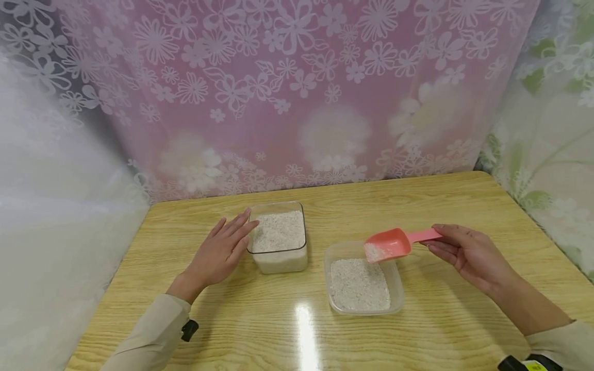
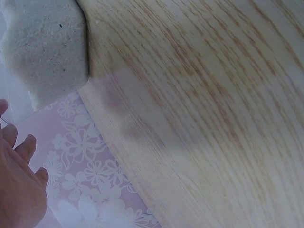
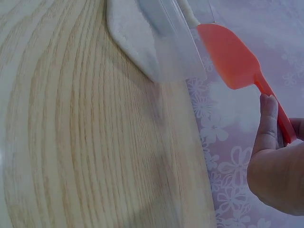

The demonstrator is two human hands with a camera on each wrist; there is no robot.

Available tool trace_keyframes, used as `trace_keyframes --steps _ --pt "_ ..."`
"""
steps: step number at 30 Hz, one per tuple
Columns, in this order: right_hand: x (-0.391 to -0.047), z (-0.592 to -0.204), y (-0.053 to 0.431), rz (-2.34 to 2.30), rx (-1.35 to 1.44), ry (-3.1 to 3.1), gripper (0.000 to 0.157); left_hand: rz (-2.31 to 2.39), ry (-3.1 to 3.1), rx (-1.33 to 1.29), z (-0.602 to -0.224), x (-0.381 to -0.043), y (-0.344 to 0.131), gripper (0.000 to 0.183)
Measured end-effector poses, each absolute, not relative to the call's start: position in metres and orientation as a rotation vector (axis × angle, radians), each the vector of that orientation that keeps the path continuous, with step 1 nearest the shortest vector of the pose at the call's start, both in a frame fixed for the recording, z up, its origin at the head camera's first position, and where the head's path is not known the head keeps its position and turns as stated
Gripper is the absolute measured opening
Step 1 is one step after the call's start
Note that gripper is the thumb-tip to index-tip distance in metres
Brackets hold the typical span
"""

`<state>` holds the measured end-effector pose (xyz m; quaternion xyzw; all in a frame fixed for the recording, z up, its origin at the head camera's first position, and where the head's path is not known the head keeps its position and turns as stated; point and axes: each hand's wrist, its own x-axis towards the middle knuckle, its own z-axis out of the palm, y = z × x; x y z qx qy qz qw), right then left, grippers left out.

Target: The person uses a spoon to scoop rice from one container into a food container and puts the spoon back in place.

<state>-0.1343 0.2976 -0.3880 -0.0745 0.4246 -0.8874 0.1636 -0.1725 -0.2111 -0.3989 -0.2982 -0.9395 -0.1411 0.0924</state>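
In my right hand [image 1: 478,257] I grip the handle of a pink-red scoop [image 1: 389,244], pinched between thumb and fingers. A little pale, grainy stuff [image 1: 374,252] lies at the scoop's front. The scoop hangs over the back right rim of a clear, low plastic tub [image 1: 396,293] that holds more of the same white grains [image 1: 359,286]. My left hand [image 1: 221,252], fingers stretched out, rests at the left rim of a square clear container [image 1: 280,262] with white grains inside. From the right wrist view, the scoop's underside [image 3: 230,57] shows beyond the tub wall [image 3: 180,57].
Both containers stand on a wood-grain table [image 1: 241,330]. Behind it hangs a pink flowered curtain [image 1: 278,103]. A whitish sheet [image 1: 60,232] is on the left, and a green-flowered one [image 1: 552,170] on the right. Dark wrist straps show on both sleeves.
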Motion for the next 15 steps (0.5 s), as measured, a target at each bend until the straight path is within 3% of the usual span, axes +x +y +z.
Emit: trace_keyframes --steps 15 --pt "-0.1341 -0.3834 0.2921 -2.509 -0.180 1.324 0.027 -0.414 -2.808 -0.874 -0.3992 -0.1726 -0.2108 0.045"
